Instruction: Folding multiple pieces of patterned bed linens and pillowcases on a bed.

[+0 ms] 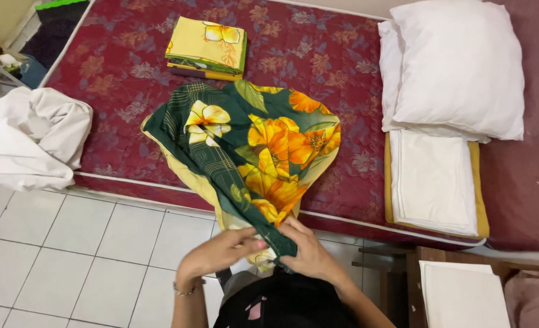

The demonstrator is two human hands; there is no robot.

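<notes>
Early in the folding, by the look of it: dark green cotton cloth with big yellow and orange flowers [251, 152] lying rumpled across the maroon floral mattress [111, 67], its near end bunched at the edge. Left hand [224, 252] and right hand [306, 249] both pinching that gathered end. One yellow-and-green folded cloth [207, 48] already stacked farther up. Smoothing and folding still ahead.

Bright, even indoor light falls across the mattress [123, 73]; shadows stay soft, white pillows [457, 67] glare slightly, edges bend mildly.
</notes>
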